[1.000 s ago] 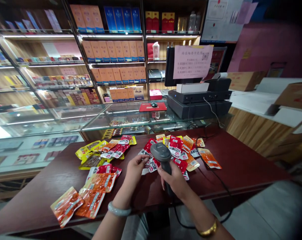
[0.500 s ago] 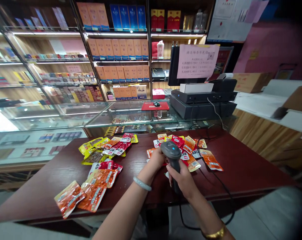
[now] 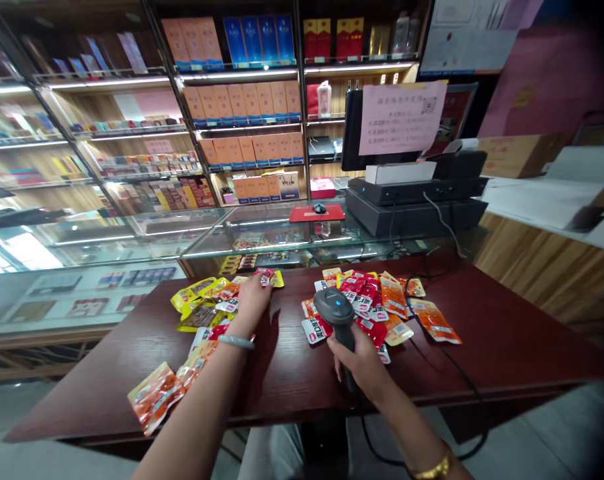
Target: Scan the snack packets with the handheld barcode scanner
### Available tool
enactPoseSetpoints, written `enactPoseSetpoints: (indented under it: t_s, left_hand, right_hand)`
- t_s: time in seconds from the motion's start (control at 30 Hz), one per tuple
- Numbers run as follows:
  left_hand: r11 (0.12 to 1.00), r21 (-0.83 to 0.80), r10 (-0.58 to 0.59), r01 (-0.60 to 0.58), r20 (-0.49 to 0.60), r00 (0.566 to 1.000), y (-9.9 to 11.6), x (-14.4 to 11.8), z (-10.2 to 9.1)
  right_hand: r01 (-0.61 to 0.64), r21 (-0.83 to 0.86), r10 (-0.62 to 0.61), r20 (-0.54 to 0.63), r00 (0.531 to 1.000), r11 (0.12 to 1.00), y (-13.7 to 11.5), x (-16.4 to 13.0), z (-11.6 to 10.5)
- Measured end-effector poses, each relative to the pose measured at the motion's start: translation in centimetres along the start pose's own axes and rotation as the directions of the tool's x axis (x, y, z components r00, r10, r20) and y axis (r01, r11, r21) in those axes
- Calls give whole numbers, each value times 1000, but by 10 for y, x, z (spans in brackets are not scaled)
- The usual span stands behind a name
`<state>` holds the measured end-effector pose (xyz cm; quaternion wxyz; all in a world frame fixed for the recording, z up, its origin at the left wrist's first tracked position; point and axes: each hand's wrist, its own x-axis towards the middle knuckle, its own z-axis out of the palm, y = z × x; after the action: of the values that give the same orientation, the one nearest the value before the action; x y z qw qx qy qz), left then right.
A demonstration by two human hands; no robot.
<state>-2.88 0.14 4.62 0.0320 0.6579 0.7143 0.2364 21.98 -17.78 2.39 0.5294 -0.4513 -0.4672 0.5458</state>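
My right hand (image 3: 359, 360) is wrapped round the handle of a dark grey barcode scanner (image 3: 335, 307), held upright over the table with its head above the right-hand heap of snack packets (image 3: 372, 297). My left hand (image 3: 253, 300) lies over the left heap, by a small red snack packet (image 3: 265, 276). Its fingertips are hidden behind the hand, so whether they grip a packet does not show. Yellow packets (image 3: 198, 303) lie left of that hand. Nearer to me, orange packets (image 3: 155, 397) are partly covered by my left forearm.
The dark red table (image 3: 282, 360) carries both heaps. The scanner's black cable (image 3: 449, 360) loops over its right side. Behind stand a glass counter (image 3: 262, 227), a red mouse pad (image 3: 302, 213) and a monitor (image 3: 352, 133) above a black cash drawer (image 3: 412, 213). Boxed goods fill the shelves.
My left hand has moved from beside the scanner to the left heap. More red packets now show in the right heap. The scanner stays in my right hand; the view has shifted slightly.
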Motion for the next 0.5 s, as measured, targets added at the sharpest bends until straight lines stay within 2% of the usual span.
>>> enactPoseSetpoints:
  t_s: [0.07,0.17,0.3,0.5]
  left_hand:
    - [986,162,-36,36,-3,999,-1,18,-1]
    - [949,293,-134,119,33,990,-5,39,1]
    - [933,333,-168,135,73,983,-15,55,10]
    - [938,327,-147,115,75,986,-19,59,20]
  right_hand:
    - [10,-4,-10,19,1000,1000,2,0,1]
    - [34,-10,-34,16,999,999,7,2,0]
    - [31,-11,-31,15,999,999,13,7,-3]
    - [19,-44,-18,23,1000,999,12,12,-7]
